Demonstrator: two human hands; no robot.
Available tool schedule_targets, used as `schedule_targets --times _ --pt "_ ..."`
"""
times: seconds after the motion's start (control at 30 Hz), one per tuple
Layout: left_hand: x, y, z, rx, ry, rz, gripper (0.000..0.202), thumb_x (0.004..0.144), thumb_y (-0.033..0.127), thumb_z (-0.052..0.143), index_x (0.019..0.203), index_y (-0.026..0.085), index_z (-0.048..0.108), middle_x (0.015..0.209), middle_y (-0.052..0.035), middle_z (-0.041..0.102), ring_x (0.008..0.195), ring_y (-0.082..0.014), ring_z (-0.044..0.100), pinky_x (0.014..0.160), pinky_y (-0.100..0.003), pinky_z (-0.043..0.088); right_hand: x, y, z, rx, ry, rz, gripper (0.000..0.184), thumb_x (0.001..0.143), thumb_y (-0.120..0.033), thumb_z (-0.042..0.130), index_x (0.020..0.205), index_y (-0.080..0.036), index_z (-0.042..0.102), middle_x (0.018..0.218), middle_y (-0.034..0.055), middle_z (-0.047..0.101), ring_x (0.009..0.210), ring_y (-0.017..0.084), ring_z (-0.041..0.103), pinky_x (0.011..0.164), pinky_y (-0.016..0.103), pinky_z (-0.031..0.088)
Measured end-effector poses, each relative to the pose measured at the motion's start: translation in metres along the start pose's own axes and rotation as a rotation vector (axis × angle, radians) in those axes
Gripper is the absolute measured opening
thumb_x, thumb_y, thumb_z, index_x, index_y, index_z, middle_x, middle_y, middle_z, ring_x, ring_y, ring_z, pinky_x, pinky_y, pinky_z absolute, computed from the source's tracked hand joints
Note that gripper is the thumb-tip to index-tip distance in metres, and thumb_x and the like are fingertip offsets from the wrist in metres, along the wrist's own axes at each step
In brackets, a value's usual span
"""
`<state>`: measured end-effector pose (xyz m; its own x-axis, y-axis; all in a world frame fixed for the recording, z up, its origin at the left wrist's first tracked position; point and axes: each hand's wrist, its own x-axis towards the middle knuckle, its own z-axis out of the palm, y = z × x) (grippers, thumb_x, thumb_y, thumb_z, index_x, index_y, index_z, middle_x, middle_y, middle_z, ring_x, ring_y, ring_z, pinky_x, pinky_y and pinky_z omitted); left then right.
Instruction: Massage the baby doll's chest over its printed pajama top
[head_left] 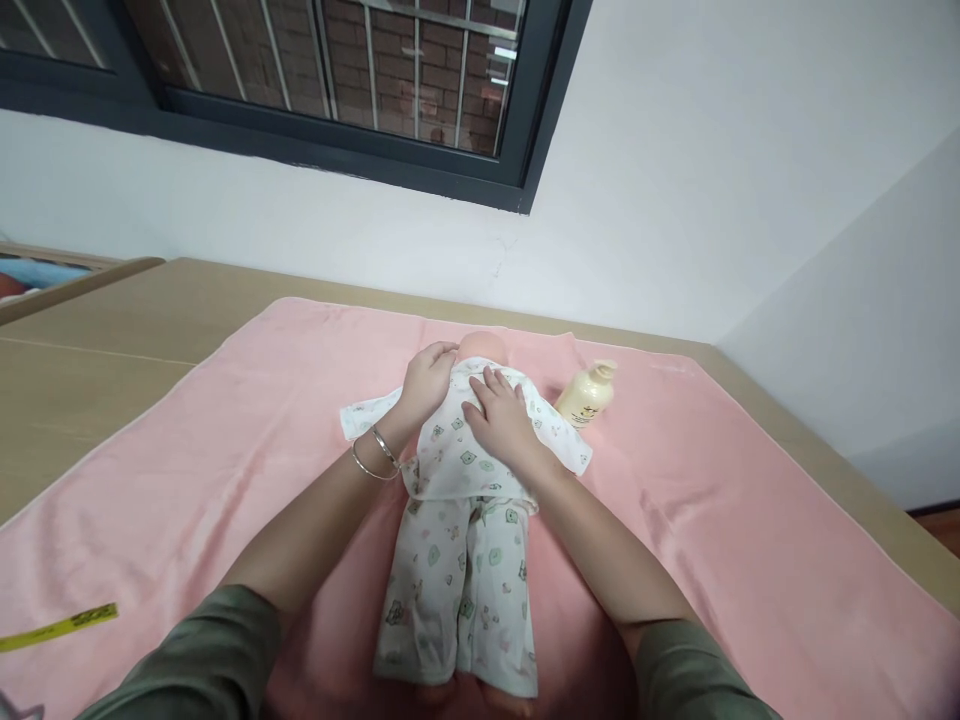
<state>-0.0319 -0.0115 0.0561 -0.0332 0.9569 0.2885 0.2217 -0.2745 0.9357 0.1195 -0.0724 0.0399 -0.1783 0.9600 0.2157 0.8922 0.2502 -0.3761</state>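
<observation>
One yellow strip (58, 627) and one doll (469, 480) lie on one pink blanket (247, 420). The right hand (504, 418) is flat on the doll's shirt (442, 445), near one bottle (587, 395) with writing too small to read. Farther up, the left hand (430, 382), loose and apart, seems to touch the doll's head (484, 347).

Setting: home-like or nursery-like, exact sort uncertain. Evidence: barred window (337, 85), far left; white wall (675, 180); wooden bench (112, 330); pink blanket (667, 450); clothed baby doll (450, 465); pump bottle (586, 396).

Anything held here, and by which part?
No clear hold: the right hand lies flat on the doll's shirt; whether the left hand, beside the head, grips cannot be told.
</observation>
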Motion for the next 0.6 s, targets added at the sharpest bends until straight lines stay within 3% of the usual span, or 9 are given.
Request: schedule_targets --times 0.1,0.27,0.33,0.43,0.5,0.6 --pt "0.001 0.006 -0.005 -0.038 0.027 0.014 0.031 0.087 0.033 0.050 0.101 0.018 0.074 0.116 -0.0086 0.077 0.121 -0.0258 0.066 0.112 -0.039 0.047 -0.002 0.000 -0.025 0.060 0.084 -0.003 0.053 0.101 -0.035 0.047 0.150 -0.017 0.051 0.166 0.0182 0.036 0.155 0.033 0.031 0.125 0.064 0.019" --pt "-0.010 0.021 0.001 -0.186 0.003 -0.038 0.026 0.083 0.032 0.055 0.094 0.018 0.073 0.113 -0.0101 0.078 0.119 -0.0268 0.068 0.110 -0.041 0.049 -0.021 0.007 -0.096 0.156 0.323 0.018 0.055 0.096 -0.032 0.049 0.150 -0.018 0.053 0.165 0.0143 0.039 0.155 0.031 0.033 0.127 0.058 0.022" --pt "-0.020 0.028 0.008 -0.303 -0.094 -0.120 0.027 0.084 0.033 0.054 0.095 0.017 0.072 0.114 -0.0128 0.078 0.118 -0.0278 0.069 0.107 -0.043 0.051 -0.032 0.013 -0.122 0.190 0.400 0.051 0.056 0.096 -0.034 0.050 0.150 -0.018 0.053 0.166 0.0136 0.038 0.155 0.031 0.033 0.125 0.056 0.028" --pt "-0.037 0.038 0.016 -0.476 -0.378 -0.252 0.037 0.091 0.040 0.050 0.108 0.015 0.071 0.119 -0.0165 0.077 0.118 -0.0290 0.071 0.104 -0.045 0.054 -0.045 0.027 -0.149 0.245 0.480 0.113 0.056 0.095 -0.037 0.050 0.148 -0.018 0.056 0.165 0.0125 0.040 0.154 0.031 0.036 0.122 0.055 0.034" --pt "-0.047 0.044 0.020 -0.510 -0.551 -0.306 0.047 0.096 0.048 0.043 0.117 0.016 0.071 0.125 -0.0183 0.075 0.119 -0.0300 0.071 0.103 -0.047 0.056 -0.047 0.038 -0.158 0.275 0.503 0.150 0.055 0.094 -0.037 0.051 0.146 -0.018 0.058 0.162 0.0122 0.045 0.151 0.030 0.040 0.122 0.055 0.035" --pt "-0.053 0.054 0.031 -0.492 -0.662 -0.320 0.064 0.100 0.059 0.029 0.124 0.016 0.070 0.132 -0.0203 0.071 0.123 -0.0322 0.069 0.101 -0.050 0.057 -0.040 0.057 -0.161 0.294 0.498 0.193 0.054 0.094 -0.034 0.049 0.143 -0.015 0.060 0.156 0.0126 0.053 0.147 0.029 0.047 0.122 0.052 0.036"
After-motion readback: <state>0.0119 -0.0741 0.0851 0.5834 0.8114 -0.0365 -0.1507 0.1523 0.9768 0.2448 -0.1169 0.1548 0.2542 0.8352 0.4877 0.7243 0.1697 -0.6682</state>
